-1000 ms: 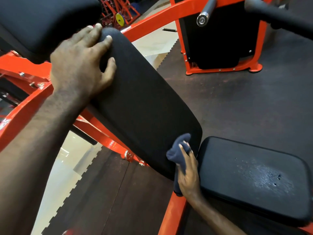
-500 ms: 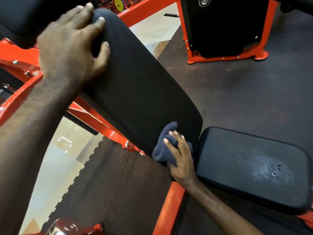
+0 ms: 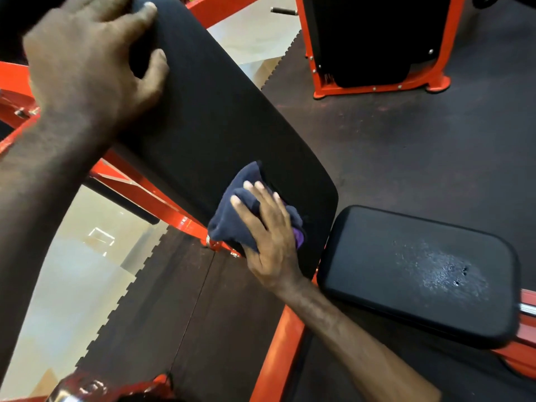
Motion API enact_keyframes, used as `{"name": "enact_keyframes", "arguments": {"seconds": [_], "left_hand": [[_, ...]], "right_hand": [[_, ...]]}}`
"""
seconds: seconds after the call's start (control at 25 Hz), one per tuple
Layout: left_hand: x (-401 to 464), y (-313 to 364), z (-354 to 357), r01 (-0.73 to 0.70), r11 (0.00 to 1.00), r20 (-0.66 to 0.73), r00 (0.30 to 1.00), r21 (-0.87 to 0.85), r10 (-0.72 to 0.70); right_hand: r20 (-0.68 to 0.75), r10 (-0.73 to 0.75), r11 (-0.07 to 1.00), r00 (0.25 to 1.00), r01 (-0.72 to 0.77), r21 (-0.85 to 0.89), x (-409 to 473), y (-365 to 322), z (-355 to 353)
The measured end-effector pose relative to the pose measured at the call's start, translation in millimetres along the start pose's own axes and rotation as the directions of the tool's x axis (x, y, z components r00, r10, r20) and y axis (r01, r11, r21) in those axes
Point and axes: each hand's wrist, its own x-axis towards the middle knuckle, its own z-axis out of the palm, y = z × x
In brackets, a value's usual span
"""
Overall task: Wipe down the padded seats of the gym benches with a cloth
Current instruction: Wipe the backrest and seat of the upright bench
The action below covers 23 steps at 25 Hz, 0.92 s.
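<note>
A long black padded backrest point(image 3: 220, 111) slants from upper left down to the centre. My left hand point(image 3: 92, 71) grips its upper end, fingers curled over the top edge. My right hand point(image 3: 269, 236) presses a dark blue cloth point(image 3: 237, 219) against the backrest's lower left part, fingers spread over the bunched fabric. Just right of the backrest lies the black seat pad point(image 3: 420, 274), with a scuffed, shiny patch near its middle.
The bench's orange frame point(image 3: 278, 352) runs below and left of the pads. Another orange-framed machine point(image 3: 374, 53) stands on the dark rubber floor point(image 3: 406, 146) at the back. Pale tiled floor point(image 3: 63, 285) shows at the left, beyond the mat's toothed edge.
My right hand has slid the cloth up and left along the lower backrest, from its bottom edge onto the pad face. My left hand has kept its hold at the top.
</note>
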Motion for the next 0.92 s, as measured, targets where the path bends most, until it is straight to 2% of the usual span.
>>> {"name": "enact_keyframes", "arguments": {"seconds": [0.12,0.2,0.28,0.4,0.52,0.64,0.72,0.8,0.92], "left_hand": [[6,-6,1,0.006,0.991,0.076,0.997,-0.132,0.004],[5,-6,4,0.008,0.996,0.044,0.999,-0.094,-0.004],[2,-7,8,-0.014,0.999,-0.018,1.000,-0.047,0.013],[3,-7,5,-0.021,1.000,-0.040,0.999,-0.012,0.020],[-1,-6,2,-0.041,0.999,-0.057,0.998,0.008,0.042],[1,-1,0,-0.044,0.999,-0.039,0.998,0.003,0.044],[2,2,-4,-0.034,0.999,-0.035,0.999,0.002,0.034],[0,3,-6,-0.027,0.998,-0.053,0.998,0.054,0.030],[1,0,-3,-0.037,0.998,-0.066,0.997,0.052,0.040]], "right_hand": [[-0.034,0.068,0.998,0.997,-0.068,0.005,-40,36,-3],[-0.021,0.211,0.977,0.977,-0.210,0.040,-63,59,-8],[-0.014,0.393,0.916,0.919,-0.391,0.086,-77,82,-14],[-0.069,0.598,0.800,0.799,-0.588,0.123,-87,104,-19],[-0.131,0.719,0.694,0.683,-0.692,0.199,-75,115,-8],[-0.176,0.877,0.480,0.447,-0.832,0.277,-35,138,-7],[-0.180,0.914,0.400,0.363,-0.879,0.259,-22,149,-10],[-0.191,0.900,0.425,0.392,-0.885,0.190,-17,148,-12],[-0.195,0.811,0.578,0.552,-0.807,0.121,-5,162,-14]]}}
